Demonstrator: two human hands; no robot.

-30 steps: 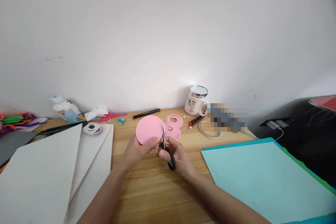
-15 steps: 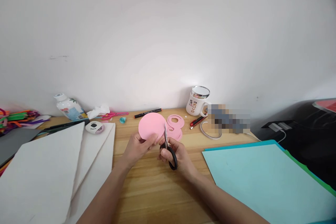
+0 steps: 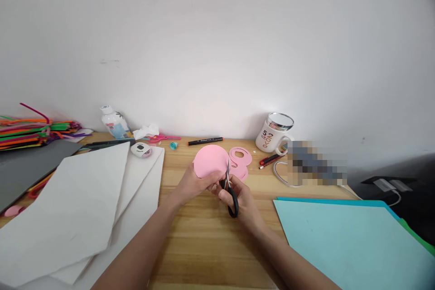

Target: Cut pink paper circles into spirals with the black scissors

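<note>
With left-hand fingers closed on the flat, round pink sheet (image 3: 210, 161) above the brown wooden table (image 3: 204, 244), and the right hand (image 3: 243, 197) gripping black-handled metal scissors (image 3: 227, 181) at the sheet's right edge, turning the sheet (blades steady) should favour a smooth curve.

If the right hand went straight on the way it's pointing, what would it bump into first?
Probably the left hand, or the edge of the pink paper circle it holds, just ahead of the right hand and to its left. Which comes first is hard to tell: depth is unclear here.
</note>
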